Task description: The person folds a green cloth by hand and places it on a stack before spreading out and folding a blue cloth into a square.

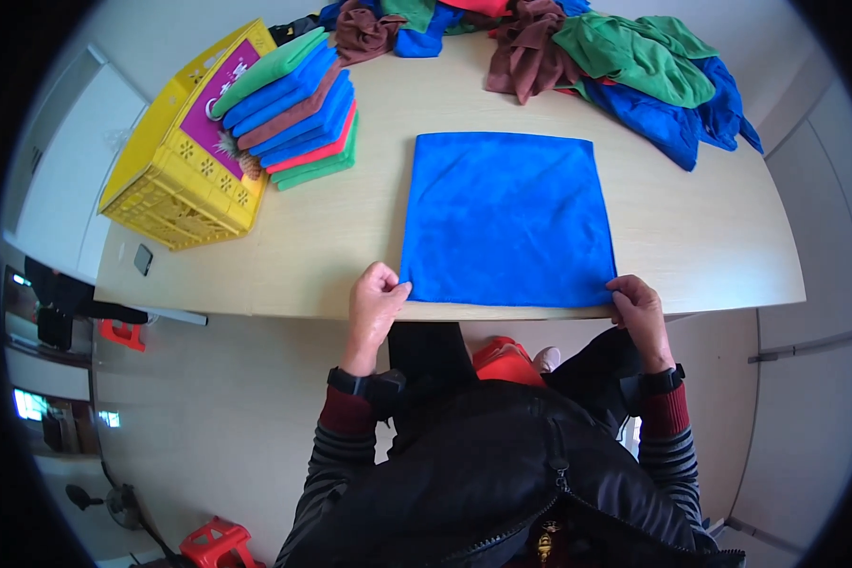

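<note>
A blue cloth [506, 218] lies spread almost flat on the wooden table, roughly square, with faint creases. Its near edge runs close to the table's front edge. My left hand [379, 298] pinches the near left corner between thumb and fingers. At the near right corner, my right hand [637, 308] grips the cloth the same way. Both wrists wear dark bands.
Left of the cloth stands a stack of folded cloths [298, 114], green, blue, brown and red, against a yellow crate [185, 180]. Rumpled cloths [634, 62] heap at the far right, more [388, 28] at the back. A small grey object [143, 259] lies near the left edge.
</note>
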Demonstrator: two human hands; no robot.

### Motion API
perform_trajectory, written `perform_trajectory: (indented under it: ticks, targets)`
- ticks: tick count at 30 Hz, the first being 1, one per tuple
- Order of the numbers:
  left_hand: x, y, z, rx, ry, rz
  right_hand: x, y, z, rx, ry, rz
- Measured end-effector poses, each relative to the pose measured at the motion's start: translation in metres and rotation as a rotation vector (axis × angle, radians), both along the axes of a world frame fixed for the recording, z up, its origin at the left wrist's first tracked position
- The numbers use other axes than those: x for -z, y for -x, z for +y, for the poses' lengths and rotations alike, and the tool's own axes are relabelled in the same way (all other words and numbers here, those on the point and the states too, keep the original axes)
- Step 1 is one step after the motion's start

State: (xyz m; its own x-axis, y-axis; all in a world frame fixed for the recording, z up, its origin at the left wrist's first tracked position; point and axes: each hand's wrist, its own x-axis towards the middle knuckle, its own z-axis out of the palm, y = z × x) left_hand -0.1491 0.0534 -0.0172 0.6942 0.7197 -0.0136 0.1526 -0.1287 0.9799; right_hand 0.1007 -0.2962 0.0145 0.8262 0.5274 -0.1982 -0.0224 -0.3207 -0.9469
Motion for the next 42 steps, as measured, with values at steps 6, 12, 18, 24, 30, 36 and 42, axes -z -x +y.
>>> perform_trajectory:
  ticks: [6, 12, 18, 24, 30, 36, 42]
  targets:
    - [0.000, 0.005, -0.002, 0.009, -0.015, -0.035, -0.015, 0.001, 0.001, -0.061, 0.117, -0.090]
    - [-0.003, 0.008, -0.006, 0.025, -0.030, -0.022, -0.029, -0.003, 0.000, -0.105, 0.220, -0.120]
    - [-0.001, 0.009, -0.004, 0.032, -0.015, -0.006, -0.037, -0.006, 0.001, -0.178, 0.357, -0.306]
    - [-0.010, 0.010, -0.005, 0.040, -0.071, 0.060, -0.038, -0.001, 0.004, -0.190, 0.395, -0.490]
    - [-0.017, 0.011, -0.005, 0.049, -0.108, 0.153, -0.066, 0.013, 0.037, -0.219, 0.796, -0.777]
    - [-0.010, 0.010, -0.012, 0.042, -0.202, 0.169, -0.011, 0.028, 0.116, -0.401, 0.540, -1.099]
    - [-0.008, 0.018, -0.010, 0.072, -0.174, 0.168, 0.009, 0.006, 0.096, -0.275, 0.708, -0.945]
